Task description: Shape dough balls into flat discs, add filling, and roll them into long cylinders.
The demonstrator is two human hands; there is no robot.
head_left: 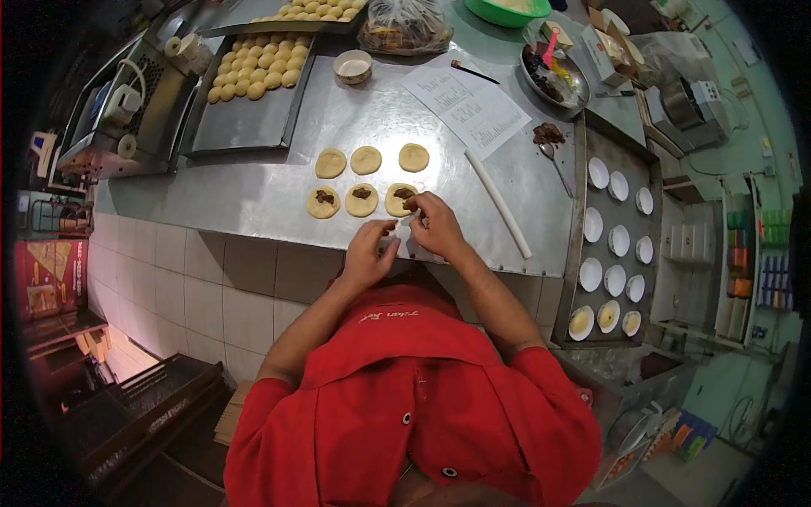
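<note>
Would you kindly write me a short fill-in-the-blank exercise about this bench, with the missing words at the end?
1. Altogether, ____ flat dough discs lie in two rows.
2. Dark filling sits on ____ of them.
3. The right hand is at the filled disc farthest to the ____.
4. The long, straight rod is coloured ____.

Missing words: six; three; right; white.
</note>
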